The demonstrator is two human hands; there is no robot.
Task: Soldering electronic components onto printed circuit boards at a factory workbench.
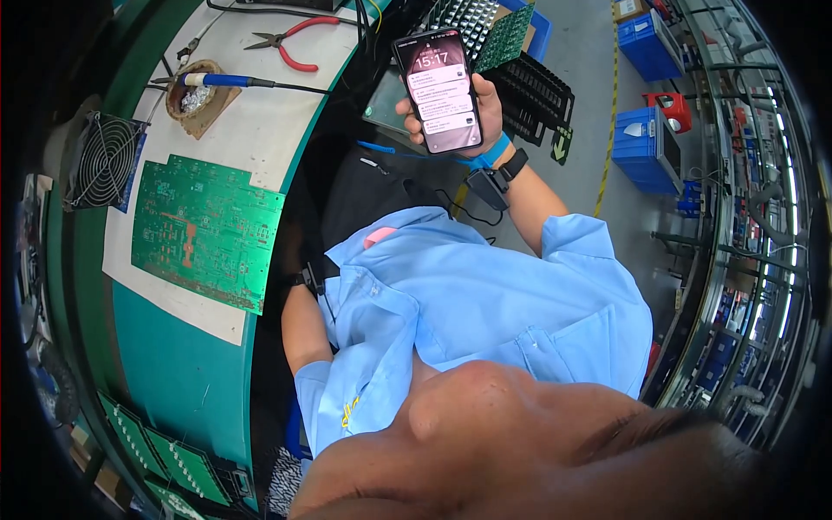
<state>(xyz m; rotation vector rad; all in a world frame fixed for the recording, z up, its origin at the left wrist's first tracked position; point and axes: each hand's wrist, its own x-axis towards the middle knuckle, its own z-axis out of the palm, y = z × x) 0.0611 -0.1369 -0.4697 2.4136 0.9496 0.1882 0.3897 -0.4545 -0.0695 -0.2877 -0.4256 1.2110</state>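
Observation:
In my right hand [490, 108] is a smartphone [439, 91] with a lit screen; the fingers wrap its left edge and the thumb side lies along its right. A blue strap [494, 152] and a black band with a small box circle that wrist. My left forearm [303, 321] runs up beside the bench edge, a black band at its wrist; the left hand is lost in dark shadow, so its fingers cannot be made out. Nearest to it, a large green circuit board [208, 230] lies flat on the white bench mat [191, 312], its right side at the bench edge.
Red-handled cutters [299, 43] lie at the bench's far end. A blue-handled soldering iron [227, 81] rests across a round pot [192, 100]. Beside it stands a fan [108, 160]. Black racks [533, 95] are beyond the phone; blue bins [646, 147] stand on the floor at right.

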